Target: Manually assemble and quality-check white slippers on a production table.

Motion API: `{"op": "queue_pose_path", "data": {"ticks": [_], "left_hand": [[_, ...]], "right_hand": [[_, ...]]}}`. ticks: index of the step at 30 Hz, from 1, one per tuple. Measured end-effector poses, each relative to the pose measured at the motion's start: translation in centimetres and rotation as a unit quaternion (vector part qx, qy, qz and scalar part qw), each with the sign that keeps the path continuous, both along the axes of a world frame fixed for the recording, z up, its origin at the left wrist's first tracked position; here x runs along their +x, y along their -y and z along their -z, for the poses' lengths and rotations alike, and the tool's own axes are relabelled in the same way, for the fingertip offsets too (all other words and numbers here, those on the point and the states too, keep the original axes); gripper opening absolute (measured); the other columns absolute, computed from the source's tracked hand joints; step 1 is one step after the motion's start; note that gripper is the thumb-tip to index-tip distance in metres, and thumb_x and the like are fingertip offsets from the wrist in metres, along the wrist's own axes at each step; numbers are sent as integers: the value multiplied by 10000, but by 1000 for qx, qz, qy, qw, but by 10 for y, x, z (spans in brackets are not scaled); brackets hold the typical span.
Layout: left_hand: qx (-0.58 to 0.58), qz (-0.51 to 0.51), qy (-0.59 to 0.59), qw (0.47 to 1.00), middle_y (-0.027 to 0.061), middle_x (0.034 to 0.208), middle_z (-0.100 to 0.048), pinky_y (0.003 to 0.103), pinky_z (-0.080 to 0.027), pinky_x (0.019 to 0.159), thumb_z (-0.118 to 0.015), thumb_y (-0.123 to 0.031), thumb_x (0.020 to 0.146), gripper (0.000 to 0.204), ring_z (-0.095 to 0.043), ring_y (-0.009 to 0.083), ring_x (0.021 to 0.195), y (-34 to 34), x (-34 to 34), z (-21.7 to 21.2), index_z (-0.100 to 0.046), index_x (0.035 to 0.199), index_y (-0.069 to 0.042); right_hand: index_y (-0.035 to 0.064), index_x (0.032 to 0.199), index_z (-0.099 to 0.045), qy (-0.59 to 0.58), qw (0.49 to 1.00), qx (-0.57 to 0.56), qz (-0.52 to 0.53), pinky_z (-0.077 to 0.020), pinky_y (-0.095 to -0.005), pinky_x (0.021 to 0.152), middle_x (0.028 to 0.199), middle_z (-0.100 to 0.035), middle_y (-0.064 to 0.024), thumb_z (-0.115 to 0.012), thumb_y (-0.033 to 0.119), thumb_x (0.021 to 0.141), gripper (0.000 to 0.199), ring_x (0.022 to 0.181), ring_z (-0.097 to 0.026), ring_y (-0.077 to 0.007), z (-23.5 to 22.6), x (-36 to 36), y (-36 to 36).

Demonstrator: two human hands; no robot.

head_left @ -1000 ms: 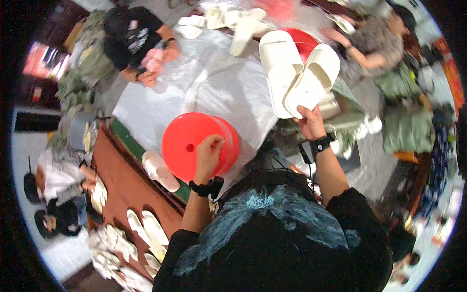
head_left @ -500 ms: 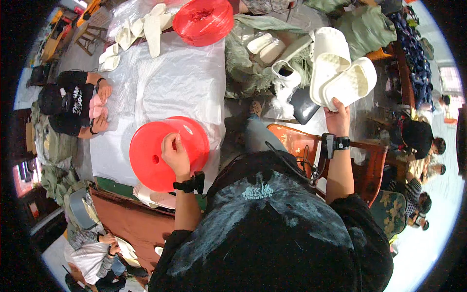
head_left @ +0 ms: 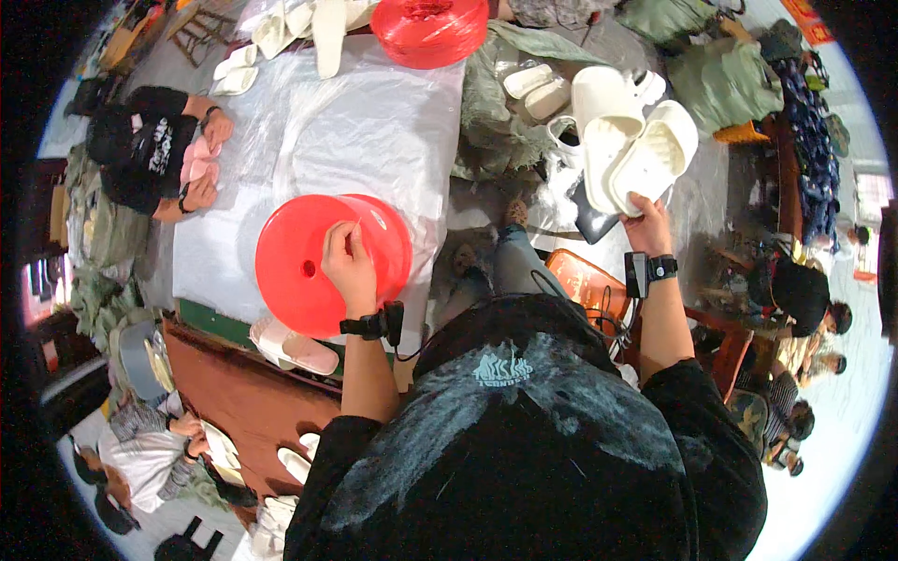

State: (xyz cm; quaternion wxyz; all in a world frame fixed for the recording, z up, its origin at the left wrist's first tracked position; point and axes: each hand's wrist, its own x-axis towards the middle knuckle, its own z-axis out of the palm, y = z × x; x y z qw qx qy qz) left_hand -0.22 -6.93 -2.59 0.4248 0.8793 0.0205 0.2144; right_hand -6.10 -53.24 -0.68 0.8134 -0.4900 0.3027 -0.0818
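Note:
My right hand (head_left: 647,229) grips a pair of cream-white slide slippers (head_left: 613,140) at their near end, holding them up to the right of the table. Over the red plastic stool (head_left: 290,234), a round piece with a hole in its middle, is my left hand (head_left: 350,271). Its thumb and fingers are pinched together; anything between them is too small to make out. The stool rests at the near end of the table (head_left: 346,122), which is covered in whitish plastic sheeting. Each of my wrists wears a black band with a small device.
A red twine roll (head_left: 430,33) and loose white slippers (head_left: 327,37) lie at the table's far end. Green sacks (head_left: 725,89) and a bag with slippers (head_left: 543,93) stand beyond. A co-worker (head_left: 150,154) holds pink slippers at left. A wooden chair (head_left: 585,280) stands near my right arm.
The white slippers in my right hand have shifted left and tilted a little. The table and red stool sit slightly differently in view as my head turned. My left hand stays over the stool.

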Motion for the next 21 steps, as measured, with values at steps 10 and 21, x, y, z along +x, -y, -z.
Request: {"op": "queue_pose_path", "data": {"ticks": [10, 21], "left_hand": [[-28, -21, -28, 999, 132, 903, -632, 336, -489, 745, -611, -10, 842, 53, -615, 261, 826, 1, 1, 1, -608, 882, 24], [-35, -94, -104, 989, 32, 920, -643, 257, -467, 818, -613, -35, 885, 63, -579, 111, 865, 2, 3, 5, -622, 929, 9]], "right_hand": [[28, 1152, -559, -254, 853, 52, -453, -510, -297, 576, 981, -638, -37, -663, 103, 750, 422, 794, -619, -144, 137, -11, -15], [-18, 1023, -586, -330, 777, -44, -534, -530, -382, 535, 952, -636, -143, -706, 188, 724, 382, 689, -625, -243, 443, -27, -72]]}}
